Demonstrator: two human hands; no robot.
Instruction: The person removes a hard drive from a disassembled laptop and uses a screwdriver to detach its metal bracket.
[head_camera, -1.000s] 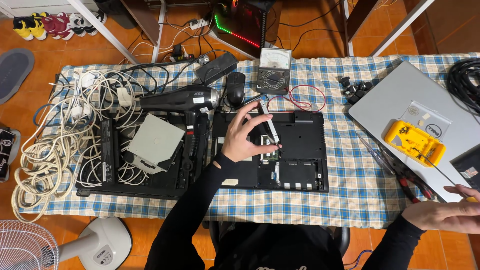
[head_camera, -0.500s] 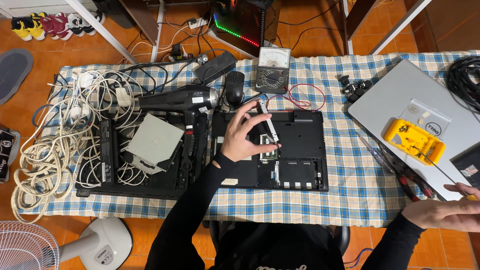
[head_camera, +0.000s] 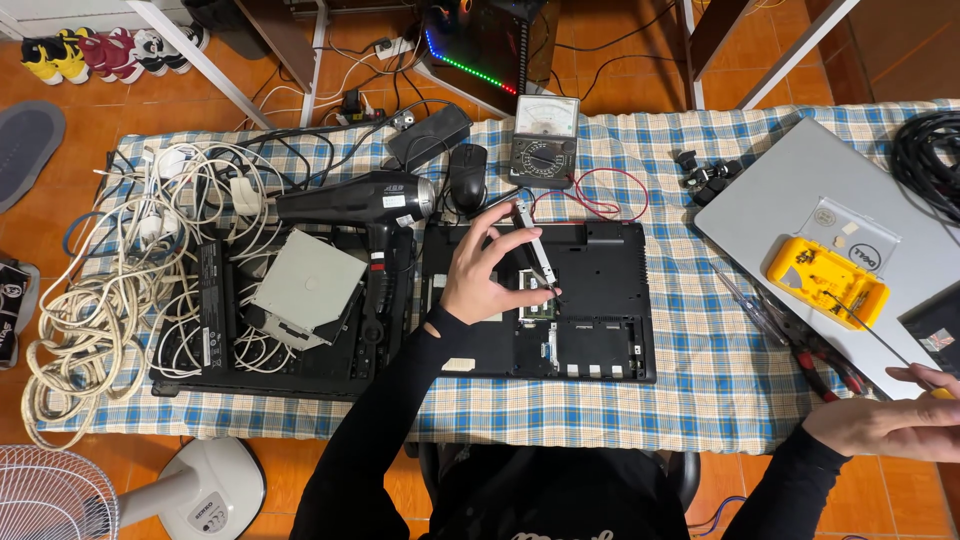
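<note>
Two bare hands work over a worktop (head_camera: 700, 400) covered in a blue checked cloth, with the upturned black laptop base (head_camera: 590, 300) at its centre as the landmark. Far left of the base lies a tangle of white cables (head_camera: 90, 300). Just left of the base sits a second dark chassis (head_camera: 280, 350) carrying a grey optical drive (head_camera: 305, 290), and a black hair dryer (head_camera: 350, 200) lies across its upper edge, its handle running down beside the base. Behind the base stand a black mouse (head_camera: 467, 175) and an analogue multimeter (head_camera: 544, 142) with red and black leads (head_camera: 600, 195). The left hand (head_camera: 485, 270) rests over the base's left half; its fingers (head_camera: 520, 240) pinch a slim silver-and-black strip (head_camera: 535, 255), held slanted above the open memory bay (head_camera: 537, 305). Right of the base lies a grey closed laptop (head_camera: 800, 190) with a yellow bit case (head_camera: 826, 282) on its lid, and red-handled tools (head_camera: 830, 365) lie on the cloth between the two. The right hand (head_camera: 885, 425) sits well right of the base at the worktop's near edge, fingers curled around a thin-shafted screwdriver (head_camera: 865, 330) whose yellow handle end just shows.
</note>
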